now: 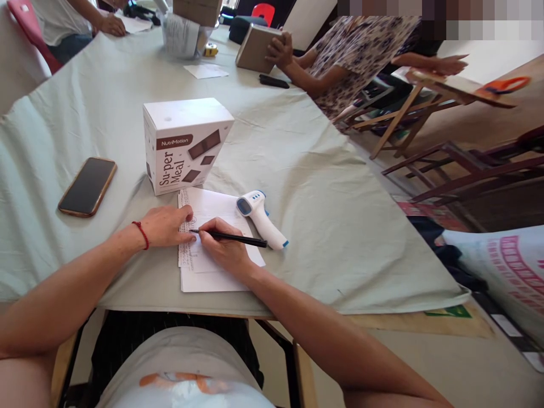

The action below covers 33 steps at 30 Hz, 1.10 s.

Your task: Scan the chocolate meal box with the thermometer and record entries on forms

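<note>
My right hand (225,249) grips a black pen (238,238), its tip down near the left part of a stack of paper (212,280). Handwriting covers the sheets' left side. My left hand (168,225), a red cord at its wrist, rests on the paper's left edge with thumb and forefinger apart, holding nothing. Just behind the paper stands a white box (187,144) printed "NutriMotion Su-per Meal". A white and blue infrared thermometer (266,221) lies against the right side of the sheets. To the left is a dark-screened smartphone (88,187) in a brown case.
A pale cloth (318,243) covers the table. At the far end are a clear plastic bin (181,39), a yellow tape measure (211,50), a loose sheet (206,71) and a black case (274,81). Another person's hands hold a brown box (257,48). A wooden chair (480,164) stands right.
</note>
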{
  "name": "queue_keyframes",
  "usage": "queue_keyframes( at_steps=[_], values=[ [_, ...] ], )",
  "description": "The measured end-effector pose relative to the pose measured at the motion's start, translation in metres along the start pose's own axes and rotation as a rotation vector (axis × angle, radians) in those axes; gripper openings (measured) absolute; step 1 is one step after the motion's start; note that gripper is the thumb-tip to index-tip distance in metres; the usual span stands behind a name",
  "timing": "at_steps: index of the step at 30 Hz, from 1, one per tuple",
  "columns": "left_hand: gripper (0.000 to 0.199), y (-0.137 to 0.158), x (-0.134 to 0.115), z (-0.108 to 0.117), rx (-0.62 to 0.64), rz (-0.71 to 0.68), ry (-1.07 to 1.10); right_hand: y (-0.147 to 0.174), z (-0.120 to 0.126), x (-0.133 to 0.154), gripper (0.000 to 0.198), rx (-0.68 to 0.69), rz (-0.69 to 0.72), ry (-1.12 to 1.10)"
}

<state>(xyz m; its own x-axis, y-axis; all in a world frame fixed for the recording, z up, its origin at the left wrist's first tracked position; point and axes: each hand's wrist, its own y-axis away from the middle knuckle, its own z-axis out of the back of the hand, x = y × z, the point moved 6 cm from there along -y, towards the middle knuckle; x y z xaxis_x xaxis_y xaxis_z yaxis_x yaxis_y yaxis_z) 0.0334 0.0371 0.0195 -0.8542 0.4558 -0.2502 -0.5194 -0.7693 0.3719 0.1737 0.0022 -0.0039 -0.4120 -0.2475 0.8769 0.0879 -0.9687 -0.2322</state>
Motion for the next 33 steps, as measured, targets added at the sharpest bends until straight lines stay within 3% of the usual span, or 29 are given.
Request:
queue_keyframes(
  at_steps=[33],
  values=[
    [0.042,-0.001,0.0001,-0.0016,-0.036,0.005,-0.011,-0.0006,0.0029,0.0004,0.007,-0.025,-0.029,-0.018]
  ],
)
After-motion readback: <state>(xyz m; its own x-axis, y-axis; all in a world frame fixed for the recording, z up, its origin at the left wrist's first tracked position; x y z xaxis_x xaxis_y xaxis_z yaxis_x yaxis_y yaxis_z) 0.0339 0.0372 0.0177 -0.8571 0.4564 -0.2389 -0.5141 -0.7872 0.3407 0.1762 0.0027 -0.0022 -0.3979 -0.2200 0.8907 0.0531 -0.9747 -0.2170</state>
